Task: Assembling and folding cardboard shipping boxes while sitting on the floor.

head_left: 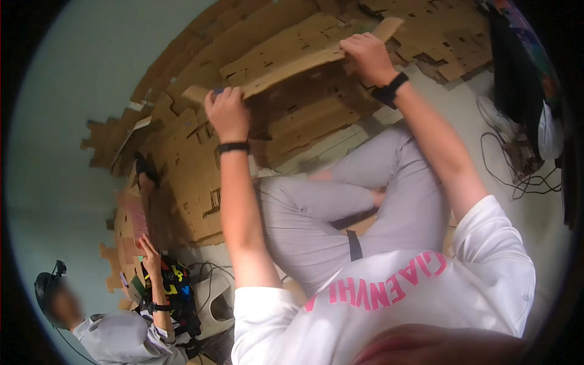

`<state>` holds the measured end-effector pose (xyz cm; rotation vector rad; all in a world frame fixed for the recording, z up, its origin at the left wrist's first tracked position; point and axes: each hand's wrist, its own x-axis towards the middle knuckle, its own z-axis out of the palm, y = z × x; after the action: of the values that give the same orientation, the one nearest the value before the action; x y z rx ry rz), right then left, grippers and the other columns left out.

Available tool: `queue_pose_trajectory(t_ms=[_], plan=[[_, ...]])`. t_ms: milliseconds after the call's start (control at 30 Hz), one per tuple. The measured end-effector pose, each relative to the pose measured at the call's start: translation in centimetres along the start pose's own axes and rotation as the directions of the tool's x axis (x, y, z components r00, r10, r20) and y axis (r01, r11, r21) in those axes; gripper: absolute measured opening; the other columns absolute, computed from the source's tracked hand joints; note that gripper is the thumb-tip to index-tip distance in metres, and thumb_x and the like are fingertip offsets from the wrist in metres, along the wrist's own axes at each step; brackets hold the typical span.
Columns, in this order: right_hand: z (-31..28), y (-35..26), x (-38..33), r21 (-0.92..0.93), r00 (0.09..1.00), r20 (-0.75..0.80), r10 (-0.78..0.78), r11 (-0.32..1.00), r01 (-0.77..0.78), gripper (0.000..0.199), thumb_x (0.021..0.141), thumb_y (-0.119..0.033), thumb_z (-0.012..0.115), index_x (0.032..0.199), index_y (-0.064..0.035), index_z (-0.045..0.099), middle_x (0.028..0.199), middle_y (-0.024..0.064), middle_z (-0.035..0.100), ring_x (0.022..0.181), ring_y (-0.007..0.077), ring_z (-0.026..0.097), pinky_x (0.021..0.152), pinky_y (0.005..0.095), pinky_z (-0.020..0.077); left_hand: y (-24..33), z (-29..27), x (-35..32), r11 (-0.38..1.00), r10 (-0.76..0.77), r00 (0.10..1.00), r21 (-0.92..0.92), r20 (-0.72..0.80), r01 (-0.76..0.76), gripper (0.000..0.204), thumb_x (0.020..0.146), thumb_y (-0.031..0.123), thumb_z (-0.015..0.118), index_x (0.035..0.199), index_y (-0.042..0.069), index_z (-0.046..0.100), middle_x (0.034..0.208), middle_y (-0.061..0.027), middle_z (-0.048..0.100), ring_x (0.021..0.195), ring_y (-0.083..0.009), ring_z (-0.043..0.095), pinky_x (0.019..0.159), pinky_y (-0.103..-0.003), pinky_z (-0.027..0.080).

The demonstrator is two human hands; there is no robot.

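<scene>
A long, bent piece of brown cardboard (295, 71) stretches across in front of me, raised at arm's length and tilted up to the right. My left hand (228, 115) is closed on its left end, with a small blue patch showing by the fingers. Around the edge near its right end, the fingers of my right hand (368, 58) are wrapped, and the tip of the cardboard sticks out beyond them. Both hands are slightly blurred. I sit cross-legged in grey trousers (316, 201), and a dark shadow lies beneath the cardboard.
Cut cardboard sheets (188, 164) cover much of the floor and lean along the wall. At lower left, a co-worker's hand (148, 248) touches a pinkish board (135, 216). A white stool (214, 304) stands nearby. Cables (529, 182) and a pale shoe (496, 118) lie at right.
</scene>
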<state>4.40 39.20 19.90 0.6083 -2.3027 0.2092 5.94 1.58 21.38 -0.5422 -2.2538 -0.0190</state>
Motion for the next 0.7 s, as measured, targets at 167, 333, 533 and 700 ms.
queue_pose_trajectory(t_ms=[167, 333, 533, 700], plan=[[-20.7, -5.5, -5.2, -0.021, 0.956, -0.091, -0.279, 0.96, 0.278, 0.018, 0.074, -0.007, 0.068, 0.091, -0.0009, 0.067, 0.094, 0.0109, 0.073, 0.079, 0.0278, 0.069, 0.073, 0.0382, 0.0552, 6.2, -19.1, -6.5, 0.998, 0.012, 1.0, 0.069, -0.021, -0.01, 0.025, 0.085, 0.004, 0.068, 0.106, 0.012, 0.077, 0.097, -0.0093, 0.074, 0.094, -0.0288, 0.069, 0.094, -0.044, 0.049], [-27.5, -10.9, -17.7, 0.259, 0.954, 0.274, -0.119, 0.965, 0.047, 0.013, 0.072, -0.002, 0.075, 0.078, -0.0013, 0.063, 0.096, 0.0133, 0.076, 0.074, 0.0275, 0.07, 0.06, 0.0333, 0.051, 15.3, -27.0, -17.5, 0.957, -0.005, 0.94, -0.27, 0.342, 0.103, 0.02, 0.076, -0.005, 0.073, 0.091, 0.006, 0.078, 0.088, -0.0047, 0.075, 0.084, -0.018, 0.073, 0.069, -0.032, 0.046], [-25.9, -15.7, -25.2, 0.261, 0.884, 0.457, 0.099, 0.935, -0.239, 0.015, 0.076, -0.003, 0.075, 0.088, -0.0022, 0.066, 0.109, 0.0101, 0.075, 0.094, 0.0257, 0.072, 0.07, 0.0346, 0.0523, 18.5, -28.8, -22.5, 0.893, -0.21, 0.672, -0.141, 0.71, 0.428, 0.029, 0.086, 0.007, 0.078, 0.115, 0.005, 0.075, 0.115, -0.0113, 0.075, 0.11, -0.0308, 0.072, 0.095, -0.04, 0.056], [-26.0, -15.5, -26.4, 0.276, 0.809, 0.588, 0.008, 0.938, -0.21, 0.017, 0.078, -0.002, 0.073, 0.093, -0.0017, 0.068, 0.12, 0.0099, 0.073, 0.105, 0.0274, 0.072, 0.078, 0.0368, 0.0544, 12.9, -30.6, -21.3, 0.726, -0.174, 0.458, -0.201, 0.871, 0.658, 0.033, 0.085, 0.02, 0.082, 0.11, 0.0, 0.074, 0.109, -0.0154, 0.076, 0.099, -0.032, 0.074, 0.086, -0.038, 0.059]])
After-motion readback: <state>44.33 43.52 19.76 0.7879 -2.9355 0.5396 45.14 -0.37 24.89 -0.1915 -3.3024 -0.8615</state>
